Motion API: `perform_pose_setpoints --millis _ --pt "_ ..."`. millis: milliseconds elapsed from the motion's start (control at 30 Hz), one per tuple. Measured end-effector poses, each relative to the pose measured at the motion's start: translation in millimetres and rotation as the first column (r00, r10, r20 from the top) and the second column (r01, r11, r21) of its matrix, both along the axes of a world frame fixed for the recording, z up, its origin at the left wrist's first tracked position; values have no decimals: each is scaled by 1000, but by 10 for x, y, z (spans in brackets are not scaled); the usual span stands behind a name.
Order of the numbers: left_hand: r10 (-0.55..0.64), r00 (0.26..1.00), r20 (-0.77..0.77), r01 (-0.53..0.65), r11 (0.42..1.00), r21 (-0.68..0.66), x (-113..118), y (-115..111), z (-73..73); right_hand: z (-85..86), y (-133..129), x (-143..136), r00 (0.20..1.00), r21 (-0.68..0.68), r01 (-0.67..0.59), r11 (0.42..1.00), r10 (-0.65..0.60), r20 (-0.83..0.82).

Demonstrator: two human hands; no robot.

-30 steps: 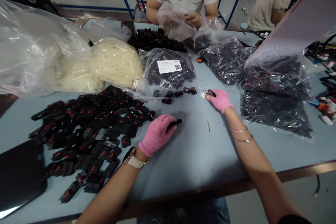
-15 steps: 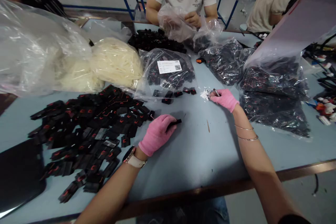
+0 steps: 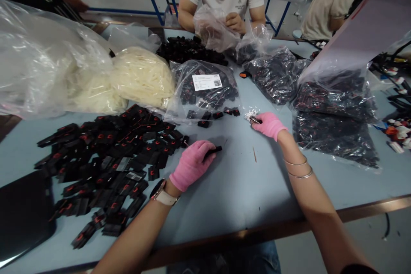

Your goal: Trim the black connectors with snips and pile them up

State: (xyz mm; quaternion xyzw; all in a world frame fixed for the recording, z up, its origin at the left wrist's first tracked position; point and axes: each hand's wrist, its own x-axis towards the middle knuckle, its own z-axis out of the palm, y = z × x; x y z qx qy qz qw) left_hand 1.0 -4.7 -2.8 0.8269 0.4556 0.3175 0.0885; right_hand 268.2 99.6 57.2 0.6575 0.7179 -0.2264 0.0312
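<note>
My left hand [image 3: 193,163], in a pink glove, is closed around a black connector [image 3: 213,151] above the blue table [image 3: 231,197]. To its left spreads a big pile of black connectors with red clips [image 3: 112,150]. My right hand [image 3: 268,125], also gloved in pink, grips a small dark metal tool [image 3: 256,120], whose tip is at a little heap of tiny white pieces [image 3: 252,113]. Whether the tool holds a piece is too small to tell.
Behind my hands lies a labelled bag of black parts [image 3: 207,90]. Bags of cream pieces [image 3: 143,77] stand left, more dark bags [image 3: 334,132] right. A black tray [image 3: 25,214] sits front left. Across the table a person [image 3: 224,4] handles a plastic bag.
My right hand has moved slightly left and toward me, with the tool now at the near side of the white heap. My left hand stays in place. At top left, another person's arm has shifted.
</note>
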Motion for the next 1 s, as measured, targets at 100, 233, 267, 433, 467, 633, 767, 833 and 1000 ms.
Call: perform_pose_setpoints --millis 100,233,267,433,467,633,767,833,1000 --pt "-4 1000 0 4 1000 7 1 -2 1 21 2 -69 988 -4 -61 998 61 139" --pt "-6 1000 5 6 1000 -6 3 -2 9 -12 6 -124 967 -5 -81 997 80 243" --pt "-5 1000 6 5 1000 -13 3 -2 10 -25 2 -128 965 7 -92 996 88 247" --pt "7 1000 27 -7 1000 -9 8 -10 5 -36 -75 -180 989 167 -144 975 138 46" --pt "13 999 35 -13 1000 -3 10 -12 7 -23 -108 -218 990 191 -124 974 135 -45" --pt "29 998 61 -28 999 -16 15 -7 35 37 -345 -534 880 90 -94 991 125 -458" --pt "41 995 91 -36 997 -61 9 7 34 -21 -506 -734 797 25 -262 965 231 -558" --pt "67 991 119 -57 995 -79 3 10 20 -60 -542 -778 802 47 -310 950 288 -523" --pt "125 981 146 -110 988 -106 -11 3 5 -61 -563 -826 841 88 -385 919 388 -377"
